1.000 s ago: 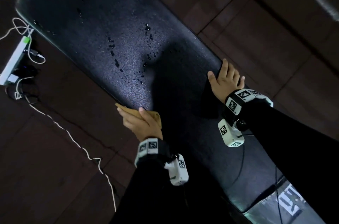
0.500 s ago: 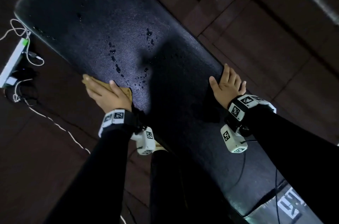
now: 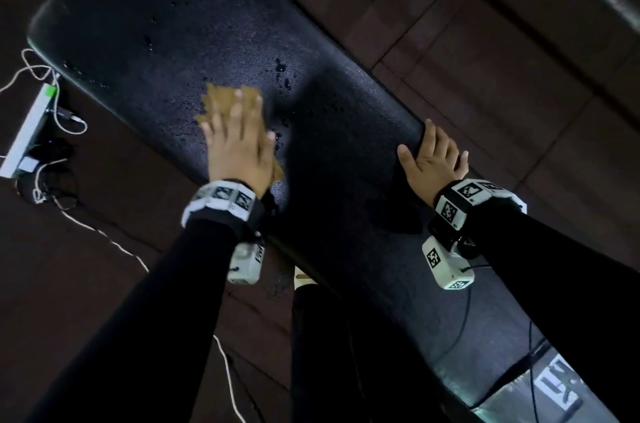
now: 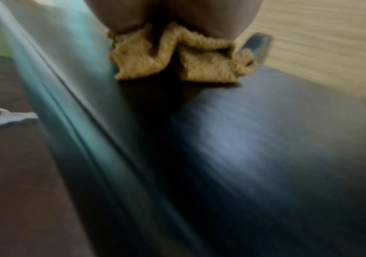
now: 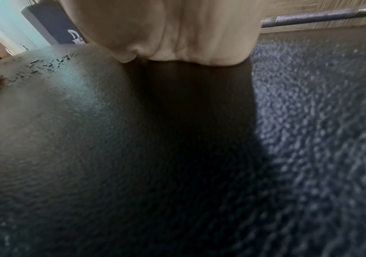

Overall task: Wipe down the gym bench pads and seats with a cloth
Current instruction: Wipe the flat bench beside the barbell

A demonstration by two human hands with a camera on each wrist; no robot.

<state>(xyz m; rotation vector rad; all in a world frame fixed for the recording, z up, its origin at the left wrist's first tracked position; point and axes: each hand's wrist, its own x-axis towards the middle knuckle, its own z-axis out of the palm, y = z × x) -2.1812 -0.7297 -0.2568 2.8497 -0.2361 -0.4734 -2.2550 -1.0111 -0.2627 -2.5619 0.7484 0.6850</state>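
Head view, looking down on a long black bench pad (image 3: 311, 152) running from upper left to lower right of the frame. Left hand (image 3: 239, 142) now well onto the pad, just left of centre, fingers straight and spread, pressing a tan cloth (image 3: 221, 100) flat against the surface. A second ago down at the pad's lower-left edge, near the middle of the frame; half a second ago farther left along that edge; now up and inward over the wet patch. Cloth spread beneath palm and fingers, its corners poking out above the fingertips and beside the wrist. In the left wrist view, cloth (image 4: 177, 59) bunched under the heel of the hand, pad streaked with motion blur.

Water droplets (image 3: 282, 73) just right of the cloth, at centre frame, not yet wiped; fewer visible to the lower left than before, though partly hidden by the hand. Likely meaning: stroke sweeping into the spill, droplets to the right probably next, far end of the pad at upper left yet to cover.

Right hand (image 3: 434, 163) at right of centre, unmoved, fingers relaxed and draped over the pad's upper-right edge, holding nothing, apparently bracing. Hands well apart.

On the floor at far left, a white power strip (image 3: 29, 132) with trailing white cords.
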